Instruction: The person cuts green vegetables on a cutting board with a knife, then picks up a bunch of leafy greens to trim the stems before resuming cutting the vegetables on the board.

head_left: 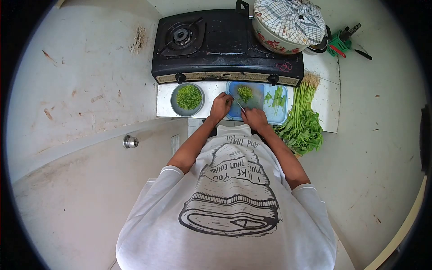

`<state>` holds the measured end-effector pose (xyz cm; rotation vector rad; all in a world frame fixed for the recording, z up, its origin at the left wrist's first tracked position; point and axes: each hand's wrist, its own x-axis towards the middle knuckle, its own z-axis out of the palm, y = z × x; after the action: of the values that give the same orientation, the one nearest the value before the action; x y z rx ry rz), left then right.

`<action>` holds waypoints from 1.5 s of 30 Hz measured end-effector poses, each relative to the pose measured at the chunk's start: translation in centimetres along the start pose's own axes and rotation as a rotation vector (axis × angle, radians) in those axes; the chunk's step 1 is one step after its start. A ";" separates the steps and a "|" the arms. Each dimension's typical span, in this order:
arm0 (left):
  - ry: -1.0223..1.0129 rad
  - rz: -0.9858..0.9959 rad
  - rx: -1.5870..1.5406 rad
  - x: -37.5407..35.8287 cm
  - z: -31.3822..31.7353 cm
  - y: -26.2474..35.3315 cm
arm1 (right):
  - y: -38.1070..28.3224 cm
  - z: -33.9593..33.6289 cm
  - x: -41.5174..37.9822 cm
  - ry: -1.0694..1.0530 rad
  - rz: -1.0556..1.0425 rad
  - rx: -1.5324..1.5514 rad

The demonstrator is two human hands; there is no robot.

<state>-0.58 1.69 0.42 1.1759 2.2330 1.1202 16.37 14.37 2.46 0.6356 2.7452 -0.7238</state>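
My right hand (255,119) is closed round the handle of a knife (241,108), whose blade points up and left over a cutting board (257,101) in a blue tray (283,121). At the board's left edge my left hand (221,106) has its fingers pressed together near the blade; what they pinch is too small to make out. Just beyond the blade lies a small heap of finely chopped greens (245,93). Cut stems and leaves (277,96) rest in the tray's right part. Left of my hands, a grey bowl (201,106) holds more chopped greens (188,97).
A large bunch of leafy greens (304,123) with roots lies at the counter's right, hanging past its front edge. Behind the tray stands a black gas stove (225,36) carrying a cloth-covered pot (274,42). A green basket (339,44) with utensils is at the back right.
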 end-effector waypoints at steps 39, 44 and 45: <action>0.035 0.009 -0.024 -0.4 0.4 -0.5 | -1.0 0.9 0.7 0.062 0.001 -0.040; 0.064 0.041 -0.031 -0.7 0.4 -0.4 | -0.5 1.3 0.9 0.048 -0.010 -0.066; 0.060 0.029 -0.028 -0.6 0.4 -0.4 | -0.3 1.3 0.8 0.043 -0.020 -0.074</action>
<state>-0.15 1.23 -0.20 1.1825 2.2437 1.2093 15.67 13.72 1.26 0.6162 2.8068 -0.6160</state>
